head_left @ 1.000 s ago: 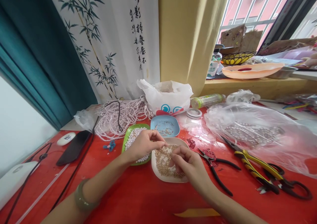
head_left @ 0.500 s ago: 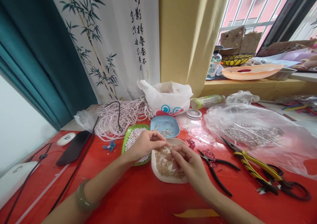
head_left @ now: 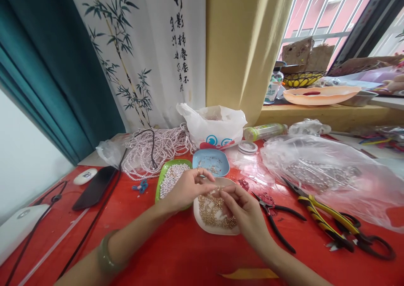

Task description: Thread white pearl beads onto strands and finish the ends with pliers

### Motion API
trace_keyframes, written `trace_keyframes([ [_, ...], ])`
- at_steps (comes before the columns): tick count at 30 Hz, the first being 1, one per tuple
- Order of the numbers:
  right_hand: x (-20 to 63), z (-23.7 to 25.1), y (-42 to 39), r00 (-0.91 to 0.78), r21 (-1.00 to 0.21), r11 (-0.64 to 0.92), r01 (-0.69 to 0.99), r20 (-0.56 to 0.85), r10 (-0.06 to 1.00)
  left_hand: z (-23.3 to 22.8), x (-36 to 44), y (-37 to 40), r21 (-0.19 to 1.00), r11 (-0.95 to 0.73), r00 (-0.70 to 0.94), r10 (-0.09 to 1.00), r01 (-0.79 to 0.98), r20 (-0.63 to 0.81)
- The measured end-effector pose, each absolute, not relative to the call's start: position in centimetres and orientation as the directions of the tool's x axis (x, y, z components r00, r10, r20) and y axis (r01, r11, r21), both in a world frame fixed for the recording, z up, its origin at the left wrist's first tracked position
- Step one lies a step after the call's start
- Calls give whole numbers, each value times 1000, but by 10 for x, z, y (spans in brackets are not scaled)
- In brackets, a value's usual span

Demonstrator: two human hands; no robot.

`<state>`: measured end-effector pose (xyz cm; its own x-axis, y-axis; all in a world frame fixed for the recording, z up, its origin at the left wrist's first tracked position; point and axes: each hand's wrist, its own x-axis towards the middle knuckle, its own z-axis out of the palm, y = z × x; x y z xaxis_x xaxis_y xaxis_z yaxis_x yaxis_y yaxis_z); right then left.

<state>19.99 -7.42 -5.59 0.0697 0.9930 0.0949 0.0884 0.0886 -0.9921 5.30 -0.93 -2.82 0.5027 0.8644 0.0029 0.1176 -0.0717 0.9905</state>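
Both hands are raised over a cream dish [head_left: 217, 231] of small gold beads [head_left: 208, 214]. My left hand [head_left: 187, 187] has its thumb and forefinger pinched above the dish's far left part. Close beside them, the thumb and forefinger of my right hand [head_left: 244, 204] are pinched too. Whatever sits between the fingertips is too small to make out. Under my left wrist stands a green dish [head_left: 160, 178] of white pearl beads [head_left: 173, 177], partly covered by the hand. A blue dish [head_left: 206, 154] with small metal bits lies just beyond the fingers.
On the right lie black-handled pliers [head_left: 277, 220], yellow-and-black pliers [head_left: 311, 218], scissors [head_left: 368, 241] and a clear plastic bag [head_left: 341, 151]. Bead strings [head_left: 167, 145], a white bag [head_left: 217, 128] and a bottle [head_left: 267, 131] line the back. A phone [head_left: 94, 189] and cables lie left.
The fingertips of my two hands have come closer together over the cream dish. The camera view has shifted slightly; the dishes and tools stay in place.
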Motion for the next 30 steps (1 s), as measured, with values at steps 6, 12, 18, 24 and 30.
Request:
trace_keyframes([
  [6, 202, -54, -72, 174, -949, 266, 169, 294, 940, -29, 59, -20, 990, 109, 557, 819, 88, -140],
  [12, 202, -51, -73, 237, -969, 222, 106, 242, 941, -29, 64, -27, 971, 240, 564, 805, -25, -184],
  [18, 201, -45, -75, 196, -981, 185, 62, 193, 961, -31, 65, -27, 954, 287, 577, 796, -91, -184],
  [24, 207, -45, -73, 138, -964, 216, 156, 238, 961, -28, 63, -26, 959, 264, 539, 826, -107, -167],
  [30, 213, -39, -71, 151, -944, 220, 246, 262, 953, -26, 60, -25, 962, 239, 547, 827, -133, -129],
])
